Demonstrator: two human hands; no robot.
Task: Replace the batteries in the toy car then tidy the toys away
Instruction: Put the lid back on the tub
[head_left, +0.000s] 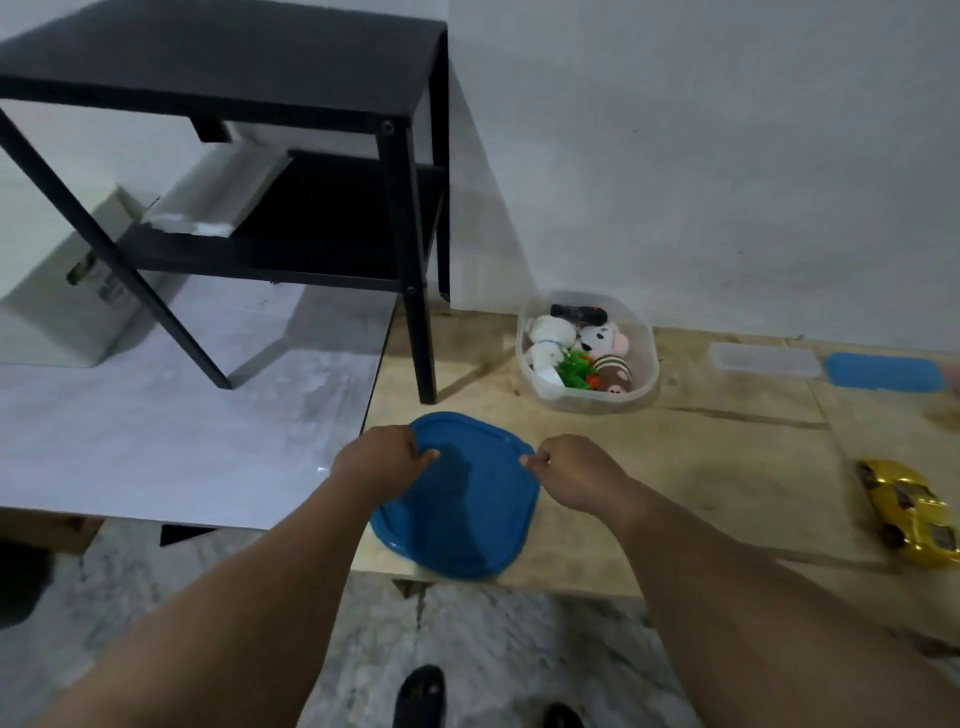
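**Lid in both hands, tub lying ahead and to the right**

While we are holding the blue lid (457, 512) at the near edge of the plywood tabletop (727, 467), the relation that matters is where the clear plastic tub (587, 353) is sitting: beyond our fingers and off to the right, near the wall, well apart from the lid. Our left hand (382, 457) is pinching the lid's far-left rim with curled fingers, and our right hand (576, 470) is pinching the far-right rim the same way. We judge the right hand to be the nearer one to the tub.

We are seeing the lid as a smooth, rounded rectangle of stiff plastic with a raised lip, its long axis running roughly away from us. The tub is translucent, round-cornered, and holding soft plush toys (576, 345). The glossy yellow toy car (909, 512) is lying on the tabletop far right, outside the tub, so we judge the tidying unfinished.
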